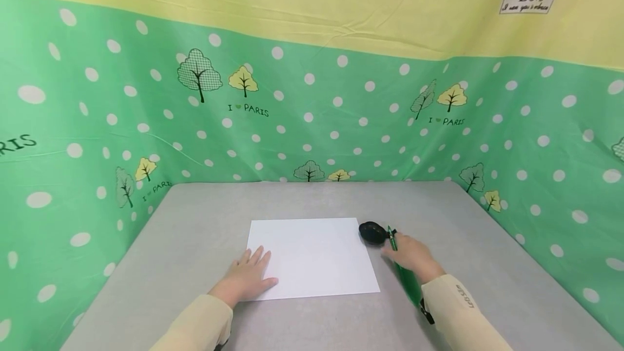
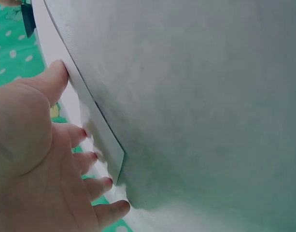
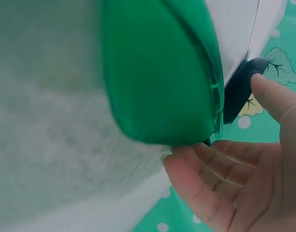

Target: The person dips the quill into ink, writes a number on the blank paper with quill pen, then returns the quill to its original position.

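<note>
My left hand lies with fingers spread on the left part of a white sheet of paper. In the left wrist view its thumb and fingertips rest along the sheet near a corner. My right hand is over a long green thing with a black near end, right of the sheet. The right wrist view shows this green thing large, with a dark curved line, overlapping the loosely bent fingers; the thumb is spread apart. A rounded black piece sits beyond the fingertips, at the sheet's right edge.
The grey tabletop extends around the sheet on all sides. A green and yellow curtain with white dots and printed trees hangs behind the table and along both sides.
</note>
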Action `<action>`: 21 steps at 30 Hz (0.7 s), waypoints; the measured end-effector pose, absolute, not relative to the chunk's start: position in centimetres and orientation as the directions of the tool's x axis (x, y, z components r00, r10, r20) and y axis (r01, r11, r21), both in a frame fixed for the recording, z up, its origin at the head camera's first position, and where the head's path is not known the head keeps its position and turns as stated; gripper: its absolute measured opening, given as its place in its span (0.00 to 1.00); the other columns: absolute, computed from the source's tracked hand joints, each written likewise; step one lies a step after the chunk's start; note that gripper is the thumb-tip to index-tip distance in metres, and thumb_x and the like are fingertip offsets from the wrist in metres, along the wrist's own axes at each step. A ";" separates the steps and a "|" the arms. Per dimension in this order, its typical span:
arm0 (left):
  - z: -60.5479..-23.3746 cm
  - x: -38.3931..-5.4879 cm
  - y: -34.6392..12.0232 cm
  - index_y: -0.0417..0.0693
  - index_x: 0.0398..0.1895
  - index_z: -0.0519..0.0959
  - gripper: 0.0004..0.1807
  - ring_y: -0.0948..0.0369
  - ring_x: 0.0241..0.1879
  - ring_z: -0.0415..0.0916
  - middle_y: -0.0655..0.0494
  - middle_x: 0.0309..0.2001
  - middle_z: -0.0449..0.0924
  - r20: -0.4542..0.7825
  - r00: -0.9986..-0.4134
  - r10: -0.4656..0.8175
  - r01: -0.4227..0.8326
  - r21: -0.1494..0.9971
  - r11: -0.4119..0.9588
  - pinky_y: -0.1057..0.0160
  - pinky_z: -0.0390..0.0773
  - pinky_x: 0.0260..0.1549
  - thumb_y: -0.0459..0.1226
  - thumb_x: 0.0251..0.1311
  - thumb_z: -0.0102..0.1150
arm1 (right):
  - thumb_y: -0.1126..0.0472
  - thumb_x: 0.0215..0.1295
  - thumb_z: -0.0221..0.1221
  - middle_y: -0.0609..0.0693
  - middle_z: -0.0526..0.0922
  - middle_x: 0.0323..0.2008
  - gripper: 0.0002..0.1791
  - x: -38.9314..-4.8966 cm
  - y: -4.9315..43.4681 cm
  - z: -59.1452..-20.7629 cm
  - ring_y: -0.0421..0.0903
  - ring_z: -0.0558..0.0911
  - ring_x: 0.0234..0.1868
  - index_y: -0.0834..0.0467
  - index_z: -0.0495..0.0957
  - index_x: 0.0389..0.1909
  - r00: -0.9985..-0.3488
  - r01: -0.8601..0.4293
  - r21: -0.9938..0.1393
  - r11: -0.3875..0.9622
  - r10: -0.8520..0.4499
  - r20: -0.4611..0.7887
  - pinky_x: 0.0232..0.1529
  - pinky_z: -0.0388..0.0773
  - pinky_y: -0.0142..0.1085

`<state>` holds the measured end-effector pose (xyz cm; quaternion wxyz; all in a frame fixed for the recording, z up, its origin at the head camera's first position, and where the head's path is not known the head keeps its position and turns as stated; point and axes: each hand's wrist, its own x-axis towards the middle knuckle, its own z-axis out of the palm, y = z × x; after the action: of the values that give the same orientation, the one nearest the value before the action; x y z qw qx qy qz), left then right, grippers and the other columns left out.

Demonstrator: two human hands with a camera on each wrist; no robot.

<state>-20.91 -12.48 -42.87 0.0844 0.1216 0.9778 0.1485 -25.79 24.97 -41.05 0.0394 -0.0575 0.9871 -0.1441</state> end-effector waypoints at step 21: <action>-42.6 -21.1 -12.1 0.28 0.63 0.60 0.37 0.36 0.65 0.46 0.30 0.65 0.52 -0.144 -0.947 0.286 0.227 0.326 0.918 0.38 0.51 0.59 0.48 0.60 0.54 | 0.64 0.55 0.62 0.65 0.79 0.38 0.19 -26.2 24.6 -41.5 0.54 0.78 0.33 0.74 0.73 0.43 -0.989 -0.145 -0.236 0.961 -0.147 0.008 0.36 0.77 0.49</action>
<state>-21.15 -12.06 -42.55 0.0945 0.1317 0.9747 0.1542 -26.16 24.62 -41.53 0.0047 -0.0738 0.9901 -0.1190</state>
